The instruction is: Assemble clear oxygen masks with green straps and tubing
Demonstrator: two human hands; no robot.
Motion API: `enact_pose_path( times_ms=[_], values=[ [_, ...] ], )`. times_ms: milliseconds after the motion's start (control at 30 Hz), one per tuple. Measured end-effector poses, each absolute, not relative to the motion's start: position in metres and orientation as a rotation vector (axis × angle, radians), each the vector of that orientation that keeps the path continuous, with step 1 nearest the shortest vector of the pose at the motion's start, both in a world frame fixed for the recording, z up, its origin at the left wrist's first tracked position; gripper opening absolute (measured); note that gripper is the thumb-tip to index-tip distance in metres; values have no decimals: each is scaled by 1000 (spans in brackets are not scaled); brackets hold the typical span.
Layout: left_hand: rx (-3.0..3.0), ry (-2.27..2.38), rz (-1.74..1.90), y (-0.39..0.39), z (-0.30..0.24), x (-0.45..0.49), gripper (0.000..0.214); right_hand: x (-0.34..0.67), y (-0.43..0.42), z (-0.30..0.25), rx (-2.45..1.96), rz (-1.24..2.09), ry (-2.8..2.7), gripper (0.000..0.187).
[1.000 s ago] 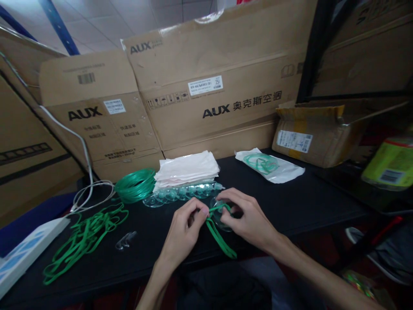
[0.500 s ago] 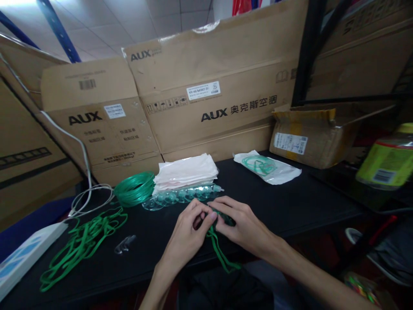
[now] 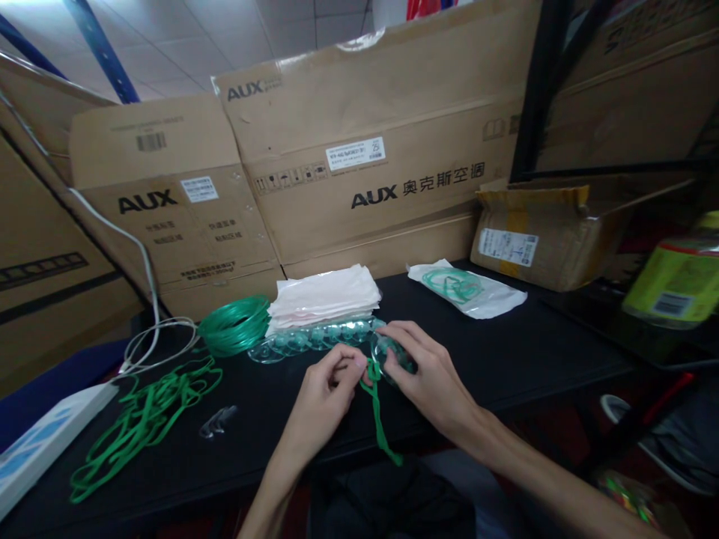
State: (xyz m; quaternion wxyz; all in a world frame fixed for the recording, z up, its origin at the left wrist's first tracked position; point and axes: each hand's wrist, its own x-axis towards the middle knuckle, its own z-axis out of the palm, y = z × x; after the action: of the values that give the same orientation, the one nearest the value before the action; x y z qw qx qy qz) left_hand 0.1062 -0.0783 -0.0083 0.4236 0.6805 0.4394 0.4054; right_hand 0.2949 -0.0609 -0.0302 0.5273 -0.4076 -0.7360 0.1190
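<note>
My right hand (image 3: 430, 378) is closed around a clear, green-tinted oxygen mask (image 3: 380, 346), largely hidden by the fingers. A green elastic strap (image 3: 379, 423) hangs from the mask's near left side, looped or knotted near the top, its end dangling past the table's front edge. Thumb and fingertips of my left hand (image 3: 326, 393) pinch the strap close to the mask. Just behind the hands lies a row of nested clear masks (image 3: 306, 342). To the left is a tangled pile of green straps (image 3: 149, 419), with small clear pieces (image 3: 217, 423) beside it.
Behind the masks are stacked white bags (image 3: 323, 296) and a coil of green tubing (image 3: 234, 326). A packed bag with tubing (image 3: 466, 288) lies at the right back. A power strip (image 3: 53, 442) is at left, an open carton (image 3: 553, 247) and a yellow-labelled bottle (image 3: 671, 281) at right.
My right hand has shifted a little right and up, exposing more of the mask. The fingertips of both hands have moved apart, and the strap hangs straighter, its strands closer together.
</note>
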Motion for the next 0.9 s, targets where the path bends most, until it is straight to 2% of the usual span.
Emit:
enact_pose_path(
  times_ms=[267,367,467,733,900],
  values=[
    [1854,1303,1181,-74,-12,107,40,295,-60,-32,-962,250,-1752,34],
    [1851,1335,1127,-75,-12,108,45,294,-60,-34,-919,231,-1750,35],
    [1884,1363,1009,-74,-14,109,41,293,-60,-35,-869,234,-1766,35],
    [1946,1355,1074,-69,-19,105,35,298,-62,-28,-891,536,-1732,34],
    [1871,1331,1167,-70,-14,103,33,300,-65,-26,-874,568,-1825,36]
  ],
)
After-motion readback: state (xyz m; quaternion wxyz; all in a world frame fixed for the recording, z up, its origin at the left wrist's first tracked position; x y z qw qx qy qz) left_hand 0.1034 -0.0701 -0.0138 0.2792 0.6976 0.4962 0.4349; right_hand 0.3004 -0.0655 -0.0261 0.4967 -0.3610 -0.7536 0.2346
